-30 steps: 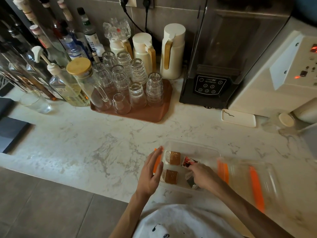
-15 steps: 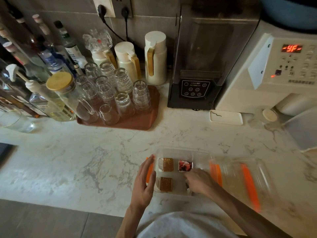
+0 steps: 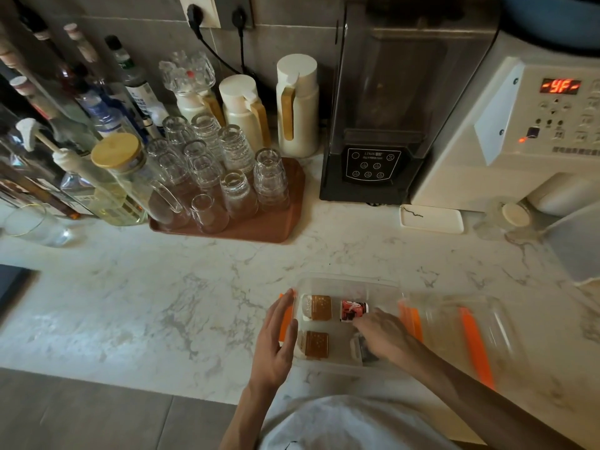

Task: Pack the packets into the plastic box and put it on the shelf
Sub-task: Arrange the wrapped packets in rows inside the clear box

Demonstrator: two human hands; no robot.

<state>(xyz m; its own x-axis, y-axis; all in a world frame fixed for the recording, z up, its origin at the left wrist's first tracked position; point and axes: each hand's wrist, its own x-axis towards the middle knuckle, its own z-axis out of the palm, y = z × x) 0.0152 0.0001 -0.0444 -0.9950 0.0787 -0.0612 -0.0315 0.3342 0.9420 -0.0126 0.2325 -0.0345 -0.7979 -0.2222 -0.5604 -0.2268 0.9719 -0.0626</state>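
1. Since a second ago, right hand has slid from the dark packet toward the red packet, fingers spread, gripping nothing.
2. Left hand lies flat and open against the box, which sits on the worktop between both hands.
3. Box seems light, stiff and slippery; hold both ends.
4. Packet print unreadable.
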